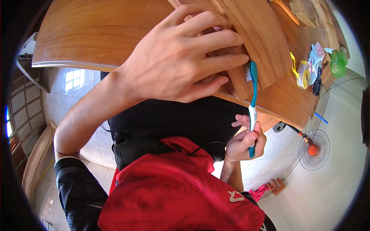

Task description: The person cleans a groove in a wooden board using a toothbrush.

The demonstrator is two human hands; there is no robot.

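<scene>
My right hand point(248, 142) holds a teal and white toothbrush point(253, 111) by the lower part of its handle, thumb and fingers closed round it. The brush stands nearly upright in view, its bristles point(248, 72) facing left at the edge of a wooden board point(266, 42). My left hand point(185, 57) lies palm down over the wooden pieces, fingers spread and slightly bent. Its index fingertip is close beside the brush head. Under that hand, a narrower wooden piece point(239, 82) shows between the thumb and the board; its rest is mostly hidden.
On the wooden table point(96, 30), a tape measure point(303, 80), a dark marker-like object point(317, 81), a cloth point(316, 57) and a green plastic bag point(338, 63) lie at the right. An orange-handled tool point(287, 11) is at the back. A fan point(313, 150) stands beyond the table.
</scene>
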